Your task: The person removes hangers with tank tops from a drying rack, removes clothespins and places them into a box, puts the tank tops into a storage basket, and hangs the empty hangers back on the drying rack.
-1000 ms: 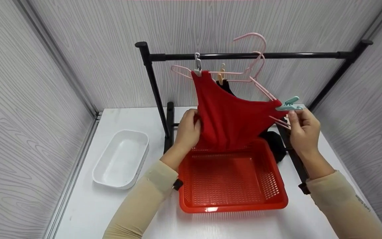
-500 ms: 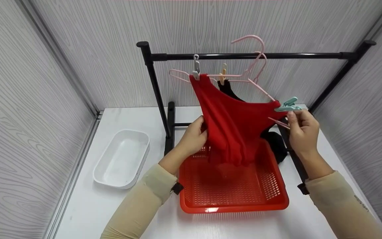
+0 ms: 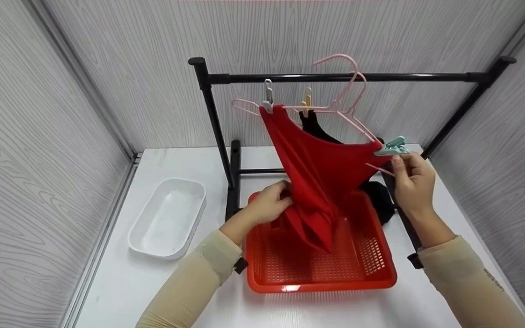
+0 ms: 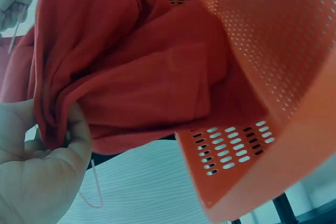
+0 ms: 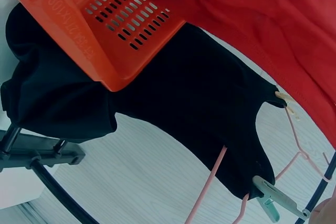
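Observation:
A red tank top (image 3: 315, 168) hangs from a pink hanger (image 3: 338, 55) tilted down to the right. On its left shoulder sits a grey clothespin (image 3: 268, 102); by the right shoulder is a teal clothespin (image 3: 392, 148). My right hand (image 3: 413, 182) pinches the hanger's right end just below the teal clothespin. With thumb and fingers, my left hand (image 3: 269, 202) grips the left side of the tank top, whose folded fabric (image 4: 142, 82) droops into the red basket (image 3: 321, 288). Behind it, a black tank top (image 5: 205, 87) hangs on a second pink hanger, with a yellow clothespin (image 3: 306, 102).
A black rack's crossbar (image 3: 426, 78) spans the back. The black tank top's lower part (image 3: 376, 200) lies beside the basket's right wall. A white tray (image 3: 167, 221) stands on the table (image 3: 107, 291) at left. Walls rise behind and on both sides.
My left hand has moved down and right, drawing the tank top's lower fabric lower over the basket. The red top's hanger has dropped slightly to the left, my right hand moving with it.

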`<state>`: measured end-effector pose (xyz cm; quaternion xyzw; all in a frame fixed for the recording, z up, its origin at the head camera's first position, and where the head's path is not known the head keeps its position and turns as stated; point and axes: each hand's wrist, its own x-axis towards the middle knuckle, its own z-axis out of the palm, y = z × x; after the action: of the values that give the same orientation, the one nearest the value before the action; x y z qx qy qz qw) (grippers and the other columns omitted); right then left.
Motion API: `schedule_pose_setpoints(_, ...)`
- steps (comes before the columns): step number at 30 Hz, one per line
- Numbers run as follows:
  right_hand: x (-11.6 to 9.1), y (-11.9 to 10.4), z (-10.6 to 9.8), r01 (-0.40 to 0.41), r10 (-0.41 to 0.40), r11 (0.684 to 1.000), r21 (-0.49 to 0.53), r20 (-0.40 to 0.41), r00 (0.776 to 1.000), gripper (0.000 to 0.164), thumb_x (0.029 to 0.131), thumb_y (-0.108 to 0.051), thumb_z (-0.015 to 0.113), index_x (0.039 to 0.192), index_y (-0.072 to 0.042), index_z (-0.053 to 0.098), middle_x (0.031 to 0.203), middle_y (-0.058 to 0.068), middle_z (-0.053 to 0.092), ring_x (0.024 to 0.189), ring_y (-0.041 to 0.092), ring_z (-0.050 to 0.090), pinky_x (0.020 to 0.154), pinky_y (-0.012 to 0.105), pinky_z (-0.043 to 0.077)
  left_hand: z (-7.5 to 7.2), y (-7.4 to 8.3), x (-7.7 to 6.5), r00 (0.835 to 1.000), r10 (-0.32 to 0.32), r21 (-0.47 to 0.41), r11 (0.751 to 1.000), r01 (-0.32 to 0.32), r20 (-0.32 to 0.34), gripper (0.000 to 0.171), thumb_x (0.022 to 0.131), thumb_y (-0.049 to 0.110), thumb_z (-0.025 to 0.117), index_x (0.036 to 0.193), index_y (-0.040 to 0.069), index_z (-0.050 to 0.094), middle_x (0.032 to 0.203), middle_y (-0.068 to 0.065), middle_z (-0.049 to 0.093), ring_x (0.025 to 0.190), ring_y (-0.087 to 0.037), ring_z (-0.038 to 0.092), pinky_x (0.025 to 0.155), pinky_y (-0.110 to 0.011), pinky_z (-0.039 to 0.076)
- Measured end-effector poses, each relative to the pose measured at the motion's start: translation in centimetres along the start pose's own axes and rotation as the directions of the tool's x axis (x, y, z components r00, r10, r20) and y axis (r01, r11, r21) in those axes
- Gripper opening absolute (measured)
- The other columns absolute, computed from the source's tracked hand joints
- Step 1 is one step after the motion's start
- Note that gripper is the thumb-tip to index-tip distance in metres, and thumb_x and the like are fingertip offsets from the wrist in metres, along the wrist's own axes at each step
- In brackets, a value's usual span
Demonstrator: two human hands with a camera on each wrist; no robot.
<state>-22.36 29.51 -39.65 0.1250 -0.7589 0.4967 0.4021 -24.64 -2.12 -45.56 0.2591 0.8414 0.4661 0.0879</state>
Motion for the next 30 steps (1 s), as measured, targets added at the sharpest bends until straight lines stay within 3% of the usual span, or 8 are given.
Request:
schedule_pose_setpoints(4, -0.1, 0.2, 0.0, 0.011, -0.011, 1.0, -0.018, 0.017, 1.0, 0.014, 0.095, 0.004, 0.06, 0.084, 0.013, 0.063, 0.067, -0.013, 0.053, 0.057, 0.0, 0.042, 0.052, 0.016, 0.033, 0.3, -0.8, -0.1, 0.998, -0.033, 0.065, 0.997, 0.029, 0.061, 0.029, 0.1, 0.012, 0.054, 0.126, -0.001, 0.058, 0.122, -0.012, 0.064, 0.114, -0.023, 0.059, 0.102, -0.037, 0.045)
schedule_pose_setpoints(8, -0.3, 0.1, 0.1, 0.017, -0.015, 0.999, -0.031, 0.047, 0.999, 0.013, 0.095, 0.007, 0.06, 0.085, 0.013, 0.063, 0.068, -0.013, 0.053, 0.057, -0.002, 0.042, 0.053, 0.015, 0.034, 0.5, -1.8, -0.1, 0.995, -0.066, 0.103, 0.993, 0.058, 0.08, 0.03, 0.1, 0.011, 0.054, 0.127, -0.002, 0.057, 0.122, -0.014, 0.064, 0.11, -0.024, 0.059, 0.1, -0.039, 0.046)
schedule_pose_setpoints(13, -0.3, -2.0, 0.2, 0.018, -0.016, 0.999, -0.037, 0.06, 0.998, 0.012, 0.094, 0.01, 0.058, 0.084, 0.016, 0.061, 0.066, -0.009, 0.053, 0.057, -0.003, 0.04, 0.053, 0.013, 0.033, 0.5, -2.7, -0.2, 0.995, -0.077, 0.181, 0.981, 0.066, 0.057, 0.029, 0.096, 0.006, 0.055, 0.123, -0.002, 0.061, 0.115, -0.014, 0.067, 0.103, -0.023, 0.061, 0.095, -0.04, 0.049)
schedule_pose_setpoints(18, -0.2, -3.6, 0.2, 0.014, -0.012, 1.0, -0.025, 0.078, 0.997, 0.012, 0.094, 0.011, 0.058, 0.084, 0.017, 0.061, 0.066, -0.004, 0.057, 0.057, -0.004, 0.041, 0.054, 0.012, 0.033, 0.5, -3.3, -0.4, 0.995, -0.101, 0.292, 0.952, 0.093, 0.011, 0.019, 0.09, 0.001, 0.059, 0.107, -0.001, 0.066, 0.097, -0.013, 0.069, 0.086, -0.02, 0.058, 0.084, -0.04, 0.051)
schedule_pose_setpoints(25, -0.4, -0.9, 0.1, 0.014, -0.012, 1.0, -0.025, 0.085, 0.996, 0.011, 0.093, 0.013, 0.058, 0.083, 0.016, 0.061, 0.065, -0.004, 0.055, 0.057, -0.004, 0.041, 0.053, 0.013, 0.033, 0.4, -3.7, -0.5, 0.996, -0.092, 0.324, 0.942, 0.088, -0.002, 0.007, 0.089, 0.001, 0.058, 0.095, 0.0, 0.063, 0.086, -0.011, 0.065, 0.078, -0.018, 0.052, 0.079, -0.043, 0.05)
schedule_pose_setpoints(30, -0.5, 0.3, -0.2, 0.007, -0.004, 1.0, -0.027, 0.085, 0.996, 0.011, 0.094, 0.009, 0.06, 0.085, 0.014, 0.063, 0.066, -0.006, 0.056, 0.057, -0.002, 0.043, 0.054, 0.013, 0.035, 0.4, -4.0, -0.5, 0.996, -0.081, 0.333, 0.939, 0.088, -0.037, 0.012, 0.093, 0.005, 0.057, 0.1, 0.002, 0.066, 0.092, -0.011, 0.068, 0.084, -0.021, 0.06, 0.083, -0.042, 0.052)
